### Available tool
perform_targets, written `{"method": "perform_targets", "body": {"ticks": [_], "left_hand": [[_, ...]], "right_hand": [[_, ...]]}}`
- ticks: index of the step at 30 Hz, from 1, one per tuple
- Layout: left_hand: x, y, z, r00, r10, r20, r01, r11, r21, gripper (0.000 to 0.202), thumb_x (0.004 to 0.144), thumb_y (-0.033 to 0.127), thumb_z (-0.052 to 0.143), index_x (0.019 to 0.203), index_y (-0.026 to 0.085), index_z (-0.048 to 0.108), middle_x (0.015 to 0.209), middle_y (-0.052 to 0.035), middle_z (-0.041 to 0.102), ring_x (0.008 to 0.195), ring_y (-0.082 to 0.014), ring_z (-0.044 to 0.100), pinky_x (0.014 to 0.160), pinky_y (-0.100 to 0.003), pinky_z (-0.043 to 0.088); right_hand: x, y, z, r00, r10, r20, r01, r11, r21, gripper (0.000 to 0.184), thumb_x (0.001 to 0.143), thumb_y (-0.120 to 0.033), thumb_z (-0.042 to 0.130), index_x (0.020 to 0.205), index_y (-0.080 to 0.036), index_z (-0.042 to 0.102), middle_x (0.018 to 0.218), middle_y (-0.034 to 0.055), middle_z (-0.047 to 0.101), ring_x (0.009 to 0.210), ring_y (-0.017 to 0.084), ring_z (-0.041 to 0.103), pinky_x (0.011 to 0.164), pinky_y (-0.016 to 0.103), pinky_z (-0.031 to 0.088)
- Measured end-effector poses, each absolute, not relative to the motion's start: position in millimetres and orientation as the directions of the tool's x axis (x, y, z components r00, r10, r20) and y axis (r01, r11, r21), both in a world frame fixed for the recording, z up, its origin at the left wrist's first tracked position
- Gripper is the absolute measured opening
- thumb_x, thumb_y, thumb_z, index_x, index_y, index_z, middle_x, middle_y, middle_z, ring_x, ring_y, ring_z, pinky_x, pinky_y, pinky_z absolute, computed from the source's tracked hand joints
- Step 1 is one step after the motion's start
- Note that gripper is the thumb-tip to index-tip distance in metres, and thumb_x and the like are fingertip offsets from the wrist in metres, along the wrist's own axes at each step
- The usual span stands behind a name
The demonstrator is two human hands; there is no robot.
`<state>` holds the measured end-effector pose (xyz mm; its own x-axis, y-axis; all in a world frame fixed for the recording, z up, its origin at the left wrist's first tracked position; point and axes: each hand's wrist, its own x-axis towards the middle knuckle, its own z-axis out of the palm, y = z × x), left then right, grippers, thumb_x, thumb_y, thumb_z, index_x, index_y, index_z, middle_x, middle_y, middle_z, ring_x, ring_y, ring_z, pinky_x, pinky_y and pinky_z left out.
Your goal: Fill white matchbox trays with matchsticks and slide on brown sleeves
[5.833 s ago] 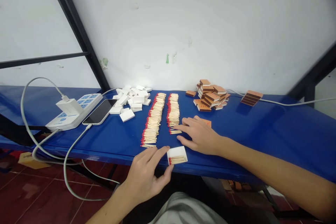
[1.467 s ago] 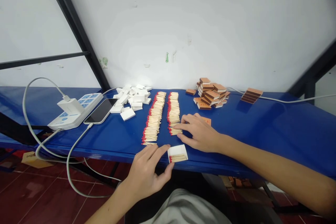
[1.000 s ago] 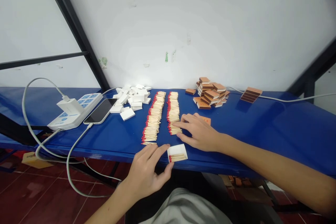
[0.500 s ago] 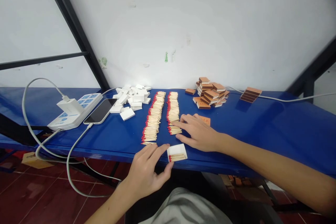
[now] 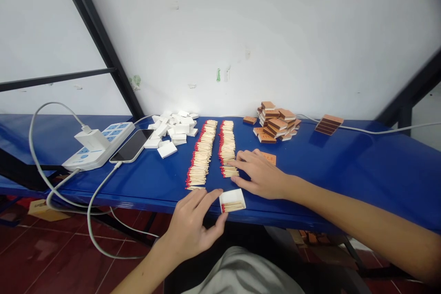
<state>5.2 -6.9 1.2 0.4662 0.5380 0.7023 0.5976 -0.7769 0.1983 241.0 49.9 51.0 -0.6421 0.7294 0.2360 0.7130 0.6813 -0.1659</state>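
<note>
My left hand (image 5: 196,220) pinches the left end of a white matchbox tray (image 5: 233,195) between finger and thumb, at the table's front edge. A few red-tipped matches lie along the near side of this tray. My right hand (image 5: 263,174) rests at the near end of the right row of matches (image 5: 226,140), its forefinger over the sticks and its thumb apart from it, lower down. Whether any match is gripped there is hard to see. To the left runs a longer row of matches (image 5: 200,156). Partly behind my right hand lies an orange matchbox cover (image 5: 269,158).
A heap of white trays (image 5: 175,128) sits at the back left, beside a phone (image 5: 132,146) and a power strip (image 5: 99,147) with white cables. Stacked matchboxes (image 5: 275,121) stand at the back right. Farther right is a block of matchboxes (image 5: 329,124).
Almost nothing differs. My right hand has shifted very slightly to the right over the matches; my left hand and the tray are still.
</note>
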Motion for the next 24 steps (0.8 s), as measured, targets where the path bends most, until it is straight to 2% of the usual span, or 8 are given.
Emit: {"method": "perform_targets", "body": {"ticks": [5, 11, 17, 24], "left_hand": [[5.2, -6.7, 1.5, 0.459, 0.537, 0.708, 0.606, -0.772, 0.192, 0.028, 0.09, 0.025, 0.061, 0.117, 0.016, 0.062, 0.086, -0.0059, 0.068, 0.074, -0.018, 0.065, 0.07, -0.031, 0.056], [4.7, -6.1, 0.6, 0.462, 0.542, 0.702, 0.61, -0.768, 0.192, 0.029, 0.09, 0.025, 0.06, 0.117, 0.016, 0.061, 0.086, -0.0061, 0.068, 0.074, -0.0179, 0.065, 0.07, -0.031, 0.056], [4.8, -6.1, -0.3, 0.471, 0.543, 0.695, 0.607, -0.772, 0.192, 0.029, 0.09, 0.025, 0.061, 0.118, 0.016, 0.06, 0.086, -0.0062, 0.067, 0.075, -0.0186, 0.064, 0.07, -0.032, 0.056], [4.6, -6.7, 0.6, 0.469, 0.539, 0.7, 0.606, -0.773, 0.188, 0.029, 0.09, 0.025, 0.061, 0.117, 0.016, 0.061, 0.085, -0.0065, 0.067, 0.075, -0.0186, 0.064, 0.071, -0.032, 0.056]], "right_hand": [[241.4, 50.4, 50.1, -0.644, 0.725, 0.244, 0.711, 0.685, -0.158, 0.036, 0.101, -0.038, 0.045, 0.125, -0.017, 0.062, 0.1, 0.0088, 0.06, 0.091, 0.023, 0.055, 0.08, 0.037, 0.033], [240.8, 50.0, 51.5, -0.648, 0.723, 0.237, 0.71, 0.687, -0.156, 0.033, 0.101, -0.038, 0.045, 0.119, -0.018, 0.065, 0.097, 0.0081, 0.059, 0.089, 0.022, 0.054, 0.079, 0.036, 0.032], [241.4, 50.6, 50.7, -0.651, 0.722, 0.235, 0.708, 0.689, -0.153, 0.035, 0.101, -0.038, 0.045, 0.123, -0.018, 0.063, 0.1, 0.0089, 0.06, 0.09, 0.023, 0.054, 0.079, 0.037, 0.031], [242.1, 50.0, 50.2, -0.674, 0.678, 0.293, 0.659, 0.731, -0.176, 0.031, 0.101, -0.034, 0.046, 0.12, -0.021, 0.067, 0.096, 0.007, 0.061, 0.089, 0.021, 0.054, 0.079, 0.036, 0.029]]}}
